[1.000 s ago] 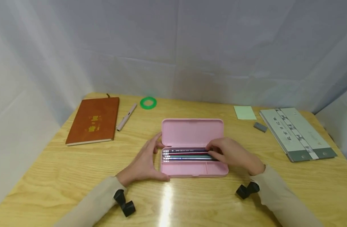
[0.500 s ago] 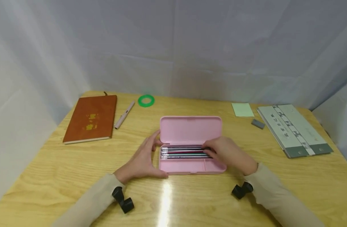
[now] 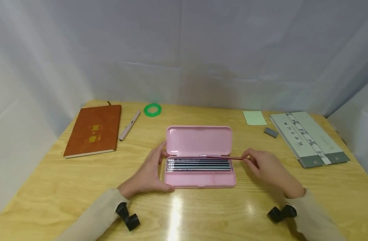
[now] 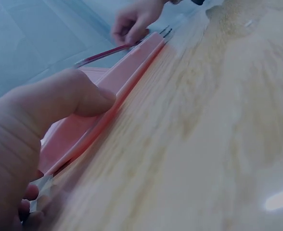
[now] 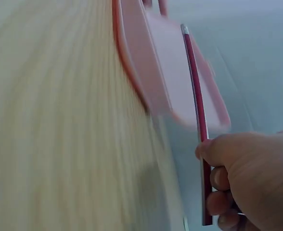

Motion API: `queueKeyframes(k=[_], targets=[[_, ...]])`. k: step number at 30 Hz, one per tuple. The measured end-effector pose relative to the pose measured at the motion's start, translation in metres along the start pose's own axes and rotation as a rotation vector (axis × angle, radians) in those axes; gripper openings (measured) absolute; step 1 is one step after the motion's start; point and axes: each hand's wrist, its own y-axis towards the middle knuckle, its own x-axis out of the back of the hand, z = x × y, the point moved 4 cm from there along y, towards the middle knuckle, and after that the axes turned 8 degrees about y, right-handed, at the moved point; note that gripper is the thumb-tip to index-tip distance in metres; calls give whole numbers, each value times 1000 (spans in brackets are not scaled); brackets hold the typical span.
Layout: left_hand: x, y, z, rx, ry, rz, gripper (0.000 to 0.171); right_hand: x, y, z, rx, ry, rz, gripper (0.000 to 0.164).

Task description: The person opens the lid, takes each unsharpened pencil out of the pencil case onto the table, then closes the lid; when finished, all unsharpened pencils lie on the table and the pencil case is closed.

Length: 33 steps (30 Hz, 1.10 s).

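Red pencil [image 5: 200,113] sits pinched in the right hand [image 3: 266,169].
Left of this grip, it reaches over the open pink case [image 3: 188,179], where more pencils [image 3: 199,164] lie in a row; at the case's far end the left hand [image 3: 146,175] clasps it, thumb and fingers wide.

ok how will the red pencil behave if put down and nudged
The red pencil is likely stiff: it runs straight out from the right hand. It looks slim, so probably light. On the flat table, its narrow body may roll, though its cross-section is hard to tell.
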Motion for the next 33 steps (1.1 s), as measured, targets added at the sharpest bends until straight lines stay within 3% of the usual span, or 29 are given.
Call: queueKeyframes(k=[6, 11, 17, 23, 29, 33], targets=[[1, 0, 0, 2, 14, 15, 139, 27, -51, -47, -116, 12, -6, 8], [2, -1, 1, 10, 23, 28, 138, 30, -64, -64, -171, -11, 39, 8], [3, -3, 3, 0, 31, 14, 138, 15, -44, -55, -174, 44, 87, 10], [3, -5, 4, 8, 30, 15, 139, -1, -11, -28, -101, 90, 115, 15], [1, -2, 2, -2, 33, 21, 140, -15, 18, 6, 9, 133, 81, 13], [-1, 0, 1, -18, 39, 20, 140, -31, 36, 29, 80, 102, 121, 11]])
